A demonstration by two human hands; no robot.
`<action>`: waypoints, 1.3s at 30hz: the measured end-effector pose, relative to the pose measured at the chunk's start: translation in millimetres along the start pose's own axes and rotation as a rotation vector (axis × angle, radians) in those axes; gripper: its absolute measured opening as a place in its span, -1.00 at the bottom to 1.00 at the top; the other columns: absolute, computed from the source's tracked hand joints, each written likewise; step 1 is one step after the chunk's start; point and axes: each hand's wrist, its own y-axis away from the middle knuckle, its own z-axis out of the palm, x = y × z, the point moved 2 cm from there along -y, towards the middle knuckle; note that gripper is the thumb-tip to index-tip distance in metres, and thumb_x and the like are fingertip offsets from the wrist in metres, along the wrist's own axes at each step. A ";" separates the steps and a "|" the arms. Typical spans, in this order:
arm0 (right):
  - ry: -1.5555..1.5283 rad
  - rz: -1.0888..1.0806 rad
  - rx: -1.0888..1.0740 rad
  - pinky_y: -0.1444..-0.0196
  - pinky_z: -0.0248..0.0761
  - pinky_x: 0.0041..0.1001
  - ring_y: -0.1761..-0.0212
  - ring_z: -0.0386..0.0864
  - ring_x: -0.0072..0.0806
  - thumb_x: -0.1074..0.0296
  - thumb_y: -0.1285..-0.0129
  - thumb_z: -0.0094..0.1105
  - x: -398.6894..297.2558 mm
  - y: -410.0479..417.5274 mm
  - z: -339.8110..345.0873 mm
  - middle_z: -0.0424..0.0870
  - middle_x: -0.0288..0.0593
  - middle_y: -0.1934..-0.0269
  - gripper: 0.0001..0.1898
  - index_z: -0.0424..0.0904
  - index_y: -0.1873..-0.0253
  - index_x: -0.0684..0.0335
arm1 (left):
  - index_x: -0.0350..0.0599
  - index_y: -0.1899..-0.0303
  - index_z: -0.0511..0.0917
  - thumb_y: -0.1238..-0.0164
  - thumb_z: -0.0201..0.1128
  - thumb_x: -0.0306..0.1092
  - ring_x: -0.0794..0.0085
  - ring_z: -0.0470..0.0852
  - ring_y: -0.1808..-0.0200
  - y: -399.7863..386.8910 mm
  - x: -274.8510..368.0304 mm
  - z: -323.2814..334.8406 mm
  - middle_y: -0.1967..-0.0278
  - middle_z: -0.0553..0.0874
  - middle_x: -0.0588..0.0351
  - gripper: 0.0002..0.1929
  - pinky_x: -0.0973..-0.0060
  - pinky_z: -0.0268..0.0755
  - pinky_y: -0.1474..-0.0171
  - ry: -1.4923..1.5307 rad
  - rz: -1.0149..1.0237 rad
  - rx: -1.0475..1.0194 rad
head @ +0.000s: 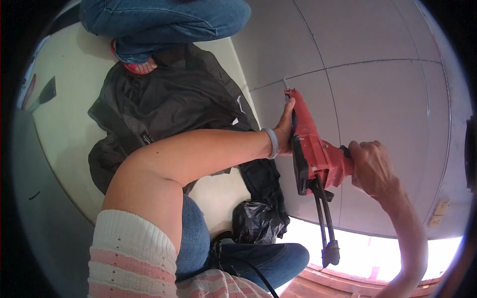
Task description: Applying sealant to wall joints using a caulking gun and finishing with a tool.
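Observation:
A red caulking gun (311, 138) with twin dark rods at its rear is held between both hands. My left hand (286, 128), with a grey band at the wrist, supports the front part of its body, thumb pointing along it. My right hand (372, 167) is wrapped around the handle on the other side. The pale nozzle (285, 84) points at a dark joint line between large grey tiles (372, 108); whether it touches cannot be told. My left palm and some fingers are hidden by the tool.
A dark jacket (167, 100) lies on the pale surface beside the tiles, a black plastic bag (257, 221) near my knee. Another person's jeans-clad leg (167, 18) and red-sandalled foot are at the top. A scraper (46, 91) lies left; a wall socket (439, 213) is right.

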 end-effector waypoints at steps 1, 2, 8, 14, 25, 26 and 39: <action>0.002 -0.002 0.005 -0.04 0.49 -0.28 0.25 0.68 -0.28 0.44 -0.07 0.48 0.3 0.1 0.0 0.69 -0.08 0.37 -0.76 0.58 0.21 0.29 | -0.11 -0.31 0.39 0.15 0.03 0.82 0.08 0.50 -0.29 1.1 0.6 1.0 -0.30 0.52 -0.06 0.19 -0.02 0.32 -0.36 0.003 -0.005 -0.005; 0.004 -0.003 0.011 -0.04 0.49 -0.28 0.24 0.68 -0.28 0.42 -0.08 0.49 0.6 0.4 -0.1 0.69 -0.09 0.37 -0.75 0.58 0.20 0.29 | -0.11 -0.32 0.39 0.14 0.04 0.81 0.08 0.50 -0.30 2.3 1.2 1.9 -0.31 0.51 -0.06 0.19 -0.02 0.32 -0.36 0.006 -0.010 -0.009; -0.139 -0.061 0.111 -0.12 0.39 -0.19 0.05 0.56 -0.09 0.52 -0.13 0.35 4.7 9.1 -6.7 0.60 0.02 0.18 -0.74 0.50 0.09 0.33 | -0.09 -0.33 0.38 0.14 0.04 0.81 0.09 0.51 -0.30 2.0 -0.1 7.2 -0.30 0.51 -0.05 0.19 -0.03 0.33 -0.36 -0.023 0.000 -0.012; -0.136 -0.033 0.027 -0.15 0.36 -0.17 0.05 0.53 -0.08 0.51 -0.17 0.34 7.4 8.1 -7.6 0.57 0.00 0.18 -0.74 0.49 0.08 0.32 | 0.02 -0.20 0.44 0.23 -0.07 0.89 0.12 0.55 -0.18 -1.4 -0.6 6.5 -0.17 0.57 -0.01 0.16 -0.04 0.40 -0.20 -0.090 0.024 -0.063; 0.031 -0.009 -0.045 -0.03 0.41 -0.31 0.27 0.61 -0.31 0.39 -0.12 0.49 1.9 4.6 -12.0 0.64 -0.12 0.39 -0.73 0.55 0.17 0.26 | -0.02 -0.18 0.47 0.24 -0.02 0.87 0.13 0.58 -0.14 -3.6 -1.3 7.0 -0.15 0.59 -0.03 0.16 -0.03 0.43 -0.19 -0.061 0.028 -0.015; 0.031 -0.010 -0.029 -0.01 0.43 -0.30 0.31 0.62 -0.31 0.38 -0.11 0.51 2.9 5.0 -10.8 0.64 -0.12 0.42 -0.72 0.56 0.18 0.26 | -0.02 -0.20 0.47 0.25 -0.02 0.87 0.12 0.59 -0.15 -2.9 -1.2 7.2 -0.17 0.59 -0.03 0.17 -0.03 0.43 -0.20 -0.067 0.025 -0.016; -0.042 0.017 0.047 0.09 0.40 -0.21 0.39 0.57 -0.08 0.53 -0.08 0.34 4.5 12.6 -12.0 0.57 -0.03 0.50 -0.84 0.48 0.33 0.30 | -0.04 -0.36 0.36 0.27 -0.04 0.89 0.08 0.48 -0.31 0.6 -0.9 11.4 -0.35 0.47 -0.08 0.28 -0.05 0.35 -0.29 -0.093 0.005 -0.044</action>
